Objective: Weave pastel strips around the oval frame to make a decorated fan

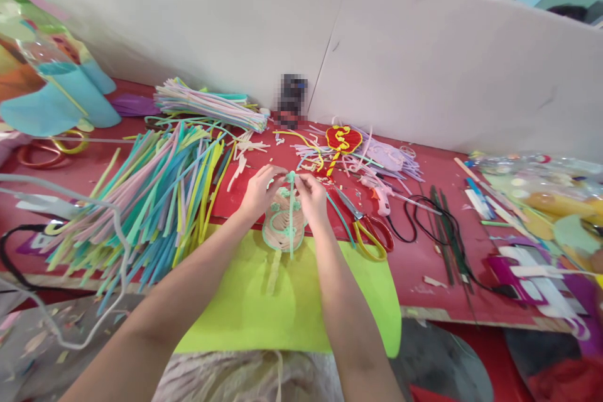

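Note:
Near the middle of the table, my left hand [260, 188] and my right hand [311, 196] come close together, fingertips pinched at the top of a mint-green pipe cleaner [291, 223]. Its tail hangs down between them. Just beneath lies a beige rounded piece [271, 231] with a mint-green edge, curled green decorations and a pale yellow-green handle [273, 273]. The handle rests over a lime-green sheet [226, 311]. Right of my right hand are scissors [370, 235] with red and yellow handles, blades parted, and a pink glue gun [378, 196].
A large heap of coloured pipe cleaners [146, 195] spreads at left, a pale bundle [211, 107] behind it. A red and yellow fan-shaped piece [343, 139] lies at the back. Black cable [414, 220] loops toward a purple and white power strip [522, 276]. A white wall [211, 19] stands behind.

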Action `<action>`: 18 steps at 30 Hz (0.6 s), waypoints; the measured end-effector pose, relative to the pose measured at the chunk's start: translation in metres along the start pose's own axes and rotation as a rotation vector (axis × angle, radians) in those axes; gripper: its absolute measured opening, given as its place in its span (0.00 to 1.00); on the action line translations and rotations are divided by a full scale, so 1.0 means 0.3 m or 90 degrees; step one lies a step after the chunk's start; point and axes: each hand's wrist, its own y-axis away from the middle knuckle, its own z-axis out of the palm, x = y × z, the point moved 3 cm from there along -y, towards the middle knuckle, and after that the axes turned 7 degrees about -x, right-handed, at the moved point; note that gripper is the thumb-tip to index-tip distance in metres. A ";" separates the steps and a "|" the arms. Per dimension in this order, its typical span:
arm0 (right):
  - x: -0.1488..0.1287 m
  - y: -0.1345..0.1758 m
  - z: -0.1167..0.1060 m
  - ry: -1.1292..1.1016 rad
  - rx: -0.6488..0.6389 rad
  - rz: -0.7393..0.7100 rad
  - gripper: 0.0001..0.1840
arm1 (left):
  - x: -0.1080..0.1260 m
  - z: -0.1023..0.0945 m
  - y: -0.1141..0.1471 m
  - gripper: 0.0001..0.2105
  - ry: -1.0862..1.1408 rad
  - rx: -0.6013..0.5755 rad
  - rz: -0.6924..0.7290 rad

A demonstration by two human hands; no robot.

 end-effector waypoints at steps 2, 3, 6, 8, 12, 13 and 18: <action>0.005 0.000 -0.003 0.003 0.004 0.007 0.17 | -0.006 0.004 -0.002 0.09 -0.002 -0.014 0.001; 0.005 0.000 -0.004 0.008 0.005 0.010 0.17 | -0.009 0.005 -0.002 0.10 -0.006 -0.018 0.001; 0.002 0.000 -0.005 0.022 0.007 0.011 0.17 | -0.012 0.007 -0.001 0.10 -0.034 -0.044 0.009; -0.001 0.002 -0.005 0.030 0.008 0.010 0.17 | -0.011 0.009 0.000 0.10 -0.059 -0.068 0.016; -0.002 0.006 -0.001 0.044 0.005 0.004 0.17 | -0.013 0.009 0.000 0.08 -0.079 -0.075 0.008; -0.001 0.006 0.000 0.049 0.006 0.003 0.17 | -0.015 0.010 0.000 0.08 -0.078 -0.072 0.005; -0.002 0.010 0.005 0.072 0.025 0.002 0.17 | -0.018 0.019 -0.002 0.06 -0.037 -0.052 -0.019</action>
